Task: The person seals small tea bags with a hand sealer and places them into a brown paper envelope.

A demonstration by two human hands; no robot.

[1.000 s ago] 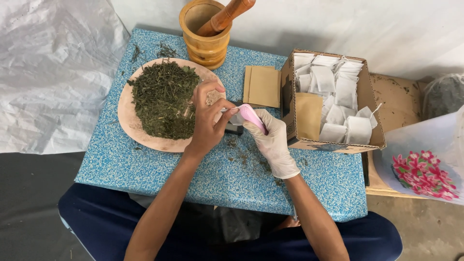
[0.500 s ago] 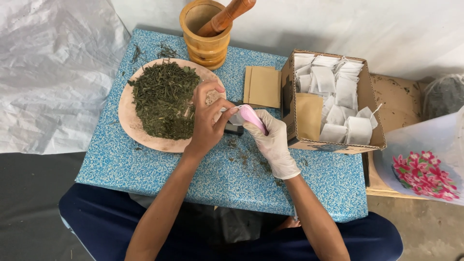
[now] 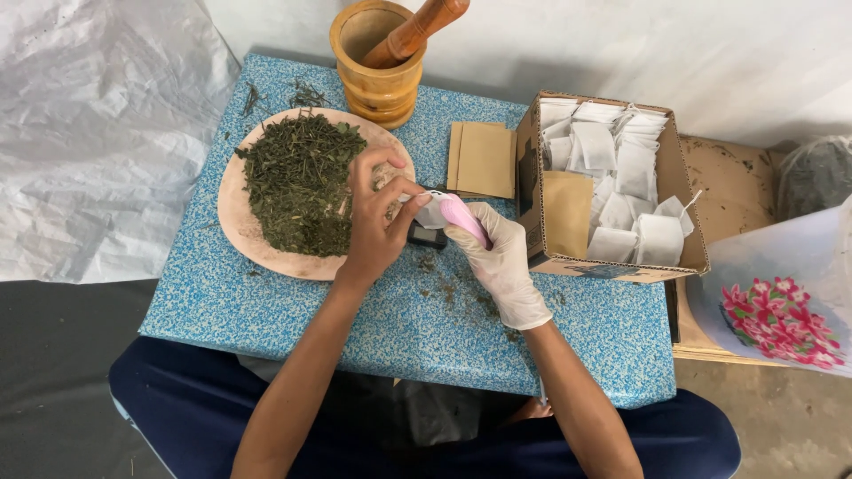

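My left hand [image 3: 377, 226], bare, pinches small white filter bag [image 3: 432, 211] by its top edge, near tabletop [image 3: 266, 319] middle. My right hand [image 3: 501, 266], gloved, is closed round pink scoop [image 3: 463, 217], tip at bag mouth. Bag looks featherlight, limp, thin paper, tears easily; best held at rim, gently. Dried green leaf [image 3: 297, 182], crumbly, heaped on round pale plate [image 3: 232, 217] toward left edge. Wooden mortar [image 3: 377, 62] at far edge; cardboard box [image 3: 688, 239] of white bags at right edge.

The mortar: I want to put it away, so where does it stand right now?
In the head view the mortar stands at the table's far edge, left of centre, just behind the plate of dried leaves, with the pestle leaning inside it.
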